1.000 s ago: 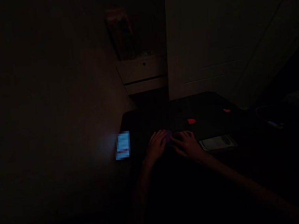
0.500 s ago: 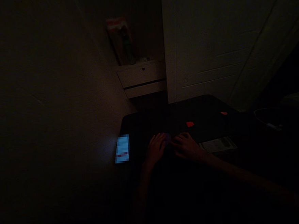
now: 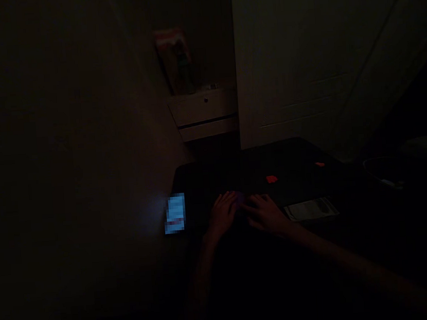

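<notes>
The light is very dim. A small purple thing (image 3: 240, 199) lies on the dark table (image 3: 218, 174) between my hands; its kind cannot be made out. My left hand (image 3: 224, 212) rests at its left side, palm down, with the fingers stretched out and the thumb side against it. From the right, my right hand (image 3: 266, 211) reaches in with fingers apart, one finger extended to the purple thing's edge. Beyond the right hand sits a small orange-red piece (image 3: 271, 179), and another orange-red piece (image 3: 319, 164) lies farther right.
A lit phone screen (image 3: 175, 213) glows at the table's left edge, beside the wall (image 3: 88, 139). A flat pale printed packet or sheet (image 3: 312, 208) is right of my right hand. A drawer unit (image 3: 202, 109) stands behind the table, and a round-rimmed container (image 3: 381, 160) is at right.
The fingers of my right hand have straightened a little and lie flatter beside the purple thing. My left hand stays nearly in place. The picture is slightly darker.
</notes>
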Demonstrator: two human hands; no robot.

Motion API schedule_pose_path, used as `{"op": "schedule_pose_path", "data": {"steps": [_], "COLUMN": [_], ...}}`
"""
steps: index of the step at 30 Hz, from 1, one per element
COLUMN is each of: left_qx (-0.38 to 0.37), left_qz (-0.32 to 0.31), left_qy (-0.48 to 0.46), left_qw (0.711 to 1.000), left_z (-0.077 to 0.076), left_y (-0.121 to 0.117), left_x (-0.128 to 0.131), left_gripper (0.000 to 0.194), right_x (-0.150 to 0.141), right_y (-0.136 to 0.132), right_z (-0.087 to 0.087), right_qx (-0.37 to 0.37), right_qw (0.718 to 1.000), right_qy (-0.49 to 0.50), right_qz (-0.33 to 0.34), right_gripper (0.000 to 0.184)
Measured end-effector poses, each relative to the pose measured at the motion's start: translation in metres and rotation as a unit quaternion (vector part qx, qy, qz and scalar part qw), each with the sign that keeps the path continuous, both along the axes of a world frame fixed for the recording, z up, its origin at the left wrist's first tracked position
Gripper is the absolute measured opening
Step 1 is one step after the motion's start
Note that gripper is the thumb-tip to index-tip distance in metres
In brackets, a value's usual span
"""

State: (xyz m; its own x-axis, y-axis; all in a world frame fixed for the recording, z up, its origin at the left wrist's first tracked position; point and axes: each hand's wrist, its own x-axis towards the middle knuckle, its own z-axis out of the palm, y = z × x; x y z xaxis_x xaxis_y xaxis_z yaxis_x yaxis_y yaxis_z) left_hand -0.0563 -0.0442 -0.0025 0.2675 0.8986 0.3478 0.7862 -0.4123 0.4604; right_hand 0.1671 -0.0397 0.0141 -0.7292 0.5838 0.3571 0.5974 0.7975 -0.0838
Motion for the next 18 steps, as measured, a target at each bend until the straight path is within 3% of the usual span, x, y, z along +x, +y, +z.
{"op": "schedule_pose_path", "data": {"steps": [7,18], "left_qx": [-0.001,-0.006], "left_qz": [-0.005,0.000], "left_qy": [0.006,-0.001], "left_qw": [1.000,1.000], "left_z": [0.0019,0.0002], "left_y": [-0.0008,-0.0002], "left_x": [-0.0006,-0.0002], "left_gripper": [0.040,0.039], "right_x": [0.0056,-0.0023], "right_y": [0.0043,-0.0022], "right_z": [-0.0053,-0.0021], "right_qx": [-0.017,0.026], "right_qw": [0.998,0.999], "right_qy": [0.052,-0.003], "right_qz": [-0.013,-0.021], "right_gripper": [0.052,0.049]}}
